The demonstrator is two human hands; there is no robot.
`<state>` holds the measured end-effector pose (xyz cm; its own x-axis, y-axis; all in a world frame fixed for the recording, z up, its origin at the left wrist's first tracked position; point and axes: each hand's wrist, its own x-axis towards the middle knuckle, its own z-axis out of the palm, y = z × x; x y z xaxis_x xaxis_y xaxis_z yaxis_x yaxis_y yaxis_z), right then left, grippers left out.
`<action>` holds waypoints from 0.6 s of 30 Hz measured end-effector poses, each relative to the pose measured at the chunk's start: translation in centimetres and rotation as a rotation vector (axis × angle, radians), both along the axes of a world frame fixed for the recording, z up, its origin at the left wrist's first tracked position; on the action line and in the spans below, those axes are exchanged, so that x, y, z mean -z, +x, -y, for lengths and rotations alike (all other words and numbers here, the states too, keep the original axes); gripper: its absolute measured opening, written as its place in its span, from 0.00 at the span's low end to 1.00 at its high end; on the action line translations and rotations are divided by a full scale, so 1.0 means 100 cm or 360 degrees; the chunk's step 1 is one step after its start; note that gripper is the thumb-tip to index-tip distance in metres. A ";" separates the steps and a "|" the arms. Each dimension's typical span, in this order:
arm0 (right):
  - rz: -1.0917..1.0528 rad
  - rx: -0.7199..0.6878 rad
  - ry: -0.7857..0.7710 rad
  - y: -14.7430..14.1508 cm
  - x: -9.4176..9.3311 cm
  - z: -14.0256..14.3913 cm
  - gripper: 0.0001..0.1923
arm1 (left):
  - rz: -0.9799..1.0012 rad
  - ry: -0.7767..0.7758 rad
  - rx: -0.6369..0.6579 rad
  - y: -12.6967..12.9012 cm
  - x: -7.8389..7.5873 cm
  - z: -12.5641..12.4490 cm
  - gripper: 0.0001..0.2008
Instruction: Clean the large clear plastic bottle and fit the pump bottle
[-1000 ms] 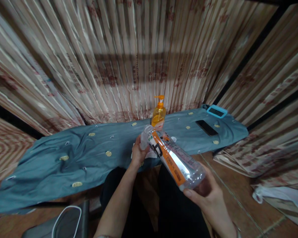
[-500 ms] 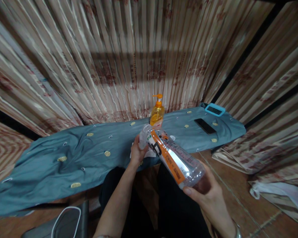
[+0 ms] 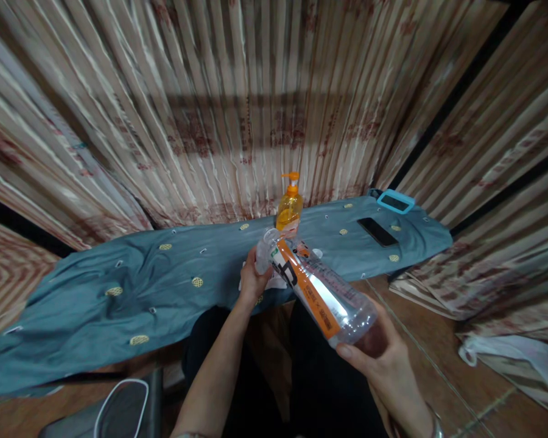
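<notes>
A clear plastic bottle with an orange and white label lies tilted between my hands, its neck up and to the left. My right hand is closed round the bottle's base. At the other end my left hand grips the bottle near its neck; some of its fingers are hidden behind the plastic. Just past the neck stands an orange pump bottle with yellow-orange liquid inside. Something white, perhaps paper, shows partly beneath the left hand. A small clear round piece lies on the cloth behind the bottle.
A blue-green patterned cloth covers the long narrow surface in front of me. On its right lie a black phone and a light-blue framed device. Striped curtains hang behind. A dark case with a white loop sits lower left.
</notes>
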<state>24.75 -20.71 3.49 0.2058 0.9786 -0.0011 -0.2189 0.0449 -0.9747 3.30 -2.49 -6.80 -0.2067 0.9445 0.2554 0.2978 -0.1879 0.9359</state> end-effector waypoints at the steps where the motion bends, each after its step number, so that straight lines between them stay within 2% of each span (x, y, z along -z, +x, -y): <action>1: 0.0007 -0.0026 0.0001 0.001 0.000 0.000 0.39 | -0.0027 0.0019 0.0014 0.000 0.000 0.000 0.35; 6: 0.0036 -0.0024 -0.0044 0.003 0.000 0.000 0.41 | -0.0030 0.0027 0.0032 0.000 0.002 -0.002 0.34; 13: 0.0023 -0.0013 -0.0045 0.000 -0.008 0.001 0.38 | -0.0021 0.0026 -0.0009 0.000 0.001 -0.002 0.34; 18: -0.0011 -0.0021 -0.0030 0.000 -0.004 0.000 0.39 | -0.0019 0.0016 -0.0002 0.000 0.000 -0.001 0.34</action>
